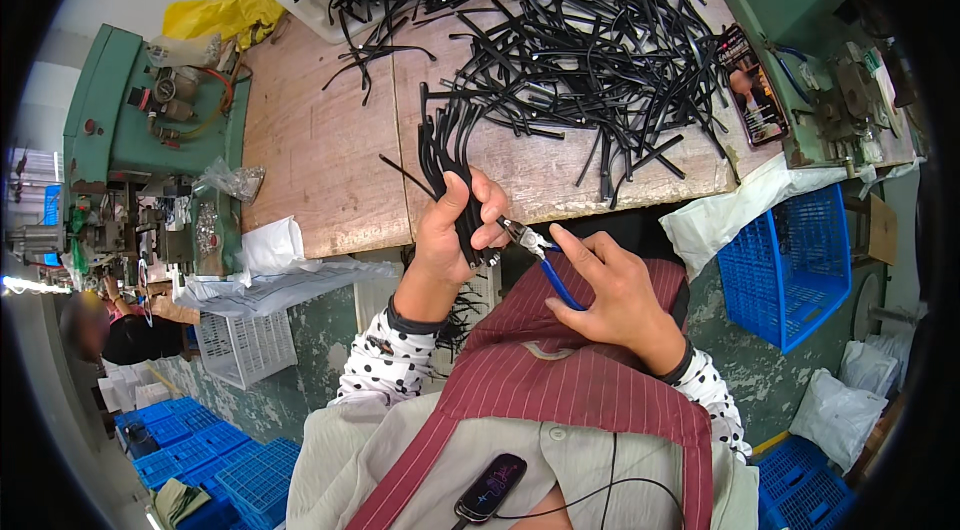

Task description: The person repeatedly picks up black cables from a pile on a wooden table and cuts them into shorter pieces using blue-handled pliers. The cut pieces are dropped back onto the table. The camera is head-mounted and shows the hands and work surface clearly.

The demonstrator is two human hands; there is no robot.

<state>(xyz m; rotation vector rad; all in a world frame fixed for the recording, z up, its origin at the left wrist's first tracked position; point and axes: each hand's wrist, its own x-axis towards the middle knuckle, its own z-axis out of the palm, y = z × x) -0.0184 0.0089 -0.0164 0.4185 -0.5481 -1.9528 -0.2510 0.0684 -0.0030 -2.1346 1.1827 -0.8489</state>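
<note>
My left hand (455,230) has its fingers wrapped tight around a bundle of black strips (447,155), held upright just off the near edge of the wooden counter (320,160), their lower ends level with my palm. My right hand (615,295) grips the blue-handled pliers (535,255), fingers closed round the handles, the nose reaching toward the bottom ends of the bundle. I cannot tell whether the tip is already biting one strip. To do this well, I judge I should keep the bundle squeezed so the ends stay even, bring the nose square to a single end, and pinch only that one. The loose pile of black strips (590,40) lies well apart across the counter, with a blue basket (790,265) at my right.
</note>
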